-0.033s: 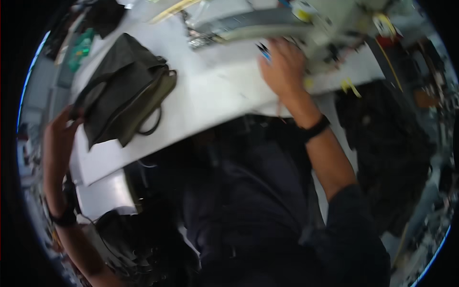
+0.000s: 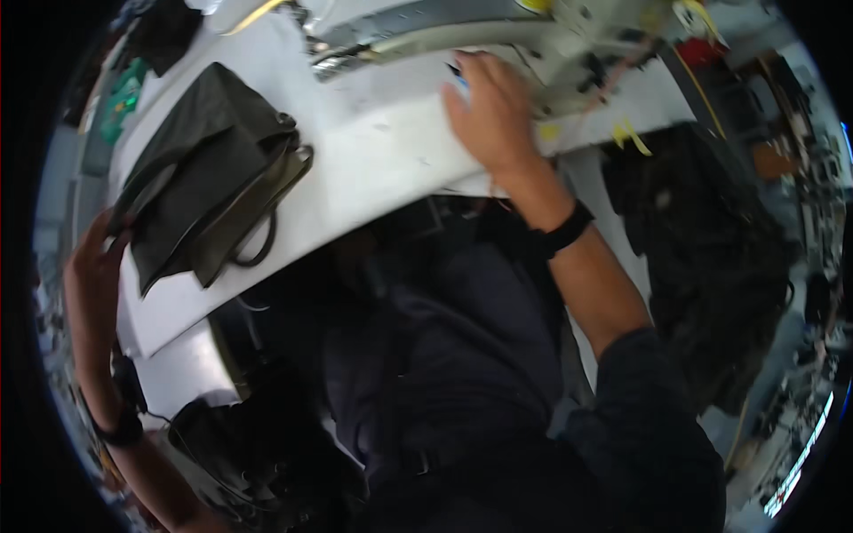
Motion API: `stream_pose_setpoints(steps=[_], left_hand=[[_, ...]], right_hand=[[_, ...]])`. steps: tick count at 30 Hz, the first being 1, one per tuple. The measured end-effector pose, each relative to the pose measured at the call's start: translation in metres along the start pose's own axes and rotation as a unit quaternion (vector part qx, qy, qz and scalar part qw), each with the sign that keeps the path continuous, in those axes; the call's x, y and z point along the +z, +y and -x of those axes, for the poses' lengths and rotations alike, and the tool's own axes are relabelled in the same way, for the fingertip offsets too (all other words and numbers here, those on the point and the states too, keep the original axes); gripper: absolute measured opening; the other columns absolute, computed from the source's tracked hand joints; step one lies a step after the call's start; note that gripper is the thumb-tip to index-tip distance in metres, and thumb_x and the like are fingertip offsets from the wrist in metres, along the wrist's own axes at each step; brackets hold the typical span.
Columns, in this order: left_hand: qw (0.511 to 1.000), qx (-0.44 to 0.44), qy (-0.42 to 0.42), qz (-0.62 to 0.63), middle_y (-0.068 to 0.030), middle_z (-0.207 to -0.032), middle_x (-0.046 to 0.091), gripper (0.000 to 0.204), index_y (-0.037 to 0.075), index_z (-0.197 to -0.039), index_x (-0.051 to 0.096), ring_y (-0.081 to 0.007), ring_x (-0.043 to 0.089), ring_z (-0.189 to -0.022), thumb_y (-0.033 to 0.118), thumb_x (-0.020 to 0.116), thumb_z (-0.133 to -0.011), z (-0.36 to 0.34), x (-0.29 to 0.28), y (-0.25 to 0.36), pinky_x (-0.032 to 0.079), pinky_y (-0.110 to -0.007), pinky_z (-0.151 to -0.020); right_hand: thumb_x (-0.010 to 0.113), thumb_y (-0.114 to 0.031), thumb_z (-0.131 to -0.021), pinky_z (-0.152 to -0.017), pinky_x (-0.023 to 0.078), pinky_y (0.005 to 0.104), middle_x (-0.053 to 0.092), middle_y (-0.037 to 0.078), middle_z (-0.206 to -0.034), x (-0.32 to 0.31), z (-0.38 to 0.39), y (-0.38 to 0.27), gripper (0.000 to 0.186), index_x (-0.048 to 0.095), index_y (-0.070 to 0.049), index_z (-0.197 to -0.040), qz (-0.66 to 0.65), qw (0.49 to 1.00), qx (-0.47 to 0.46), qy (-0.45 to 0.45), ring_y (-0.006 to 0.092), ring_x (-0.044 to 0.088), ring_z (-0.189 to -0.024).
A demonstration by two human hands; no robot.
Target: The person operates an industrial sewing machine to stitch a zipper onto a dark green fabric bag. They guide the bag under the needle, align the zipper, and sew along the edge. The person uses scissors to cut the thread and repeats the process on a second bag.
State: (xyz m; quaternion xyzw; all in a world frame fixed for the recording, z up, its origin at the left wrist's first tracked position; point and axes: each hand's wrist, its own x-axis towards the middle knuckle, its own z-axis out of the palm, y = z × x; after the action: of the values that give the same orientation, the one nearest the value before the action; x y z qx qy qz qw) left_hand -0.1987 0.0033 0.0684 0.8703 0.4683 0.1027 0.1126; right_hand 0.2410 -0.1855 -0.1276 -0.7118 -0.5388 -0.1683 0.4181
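Observation:
A dark olive-grey bag (image 2: 200,169) with loop handles lies tilted on the white table at the left. My left hand (image 2: 93,258) is closed on the handle at the bag's left edge; its fingertips are partly hidden behind it. Farther right, my right hand (image 2: 498,115) rests low over the table in front of the sewing machine (image 2: 462,40). Between its thumb and forefinger shows a small blue tool with dark pointed tips, which looks like thread snips (image 2: 461,81). The other fingers are curled and somewhat blurred.
The white table (image 2: 355,182) slopes across the view, its front edge close to my body. Yellow scraps (image 2: 629,138) lie near its right end. Dark cloth (image 2: 702,258) hangs or lies at the right. A green item (image 2: 124,102) is at the far left.
The whole view has shifted, so the bag, the table and both hands appear farther left. Each hand keeps its place at the bag and at the snips.

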Motion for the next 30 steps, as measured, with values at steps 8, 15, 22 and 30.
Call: stream_pose_setpoints(steps=[8,15,22,30], left_hand=[[0.989,0.111,0.091,-0.016,-0.0114,-0.125,0.074,0.045,0.005,-0.13,0.068,-0.0244,0.071,-0.118,-0.015,0.059,-0.091,0.046,0.026,0.044,0.056,-0.036,-0.09],[0.985,0.096,0.145,0.008,-0.0155,-0.126,0.073,0.043,0.0,-0.124,0.069,-0.0315,0.069,-0.122,-0.018,0.058,-0.087,0.076,0.044,0.03,0.052,-0.041,-0.104],[0.987,-0.058,0.149,-0.002,-0.0171,-0.14,0.061,0.055,0.004,-0.152,0.048,-0.03,0.062,-0.128,0.009,0.065,-0.1,0.107,0.066,0.004,0.053,-0.043,-0.098],[0.863,0.025,-0.016,0.505,-0.0149,-0.138,0.061,0.071,0.001,-0.15,0.048,-0.0245,0.061,-0.123,0.058,0.049,-0.107,0.083,0.142,0.085,0.047,-0.04,-0.102]], right_hand=[[0.063,-0.047,-0.104,-0.092,0.057,0.035,0.07,0.015,-0.121,0.017,0.07,-0.158,0.058,0.06,0.003,-0.132,-0.67,0.49,0.437,-0.348,0.022,0.067,-0.112],[0.064,-0.051,-0.102,-0.059,0.057,0.0291,0.074,0.013,-0.102,0.043,0.046,-0.191,0.052,0.065,0.0,-0.113,-0.667,0.477,0.502,-0.275,0.0178,0.072,-0.076],[0.071,-0.033,-0.099,-0.063,0.056,0.0266,0.072,0.01,-0.095,0.039,0.023,-0.203,0.031,0.063,-0.005,-0.111,-0.735,0.389,0.526,-0.177,0.0154,0.071,-0.08],[0.07,-0.031,-0.099,-0.06,0.055,0.0266,0.071,0.006,-0.087,0.053,-0.029,-0.247,0.023,0.064,-0.009,-0.099,-0.773,0.418,0.468,-0.094,0.0134,0.069,-0.072]])
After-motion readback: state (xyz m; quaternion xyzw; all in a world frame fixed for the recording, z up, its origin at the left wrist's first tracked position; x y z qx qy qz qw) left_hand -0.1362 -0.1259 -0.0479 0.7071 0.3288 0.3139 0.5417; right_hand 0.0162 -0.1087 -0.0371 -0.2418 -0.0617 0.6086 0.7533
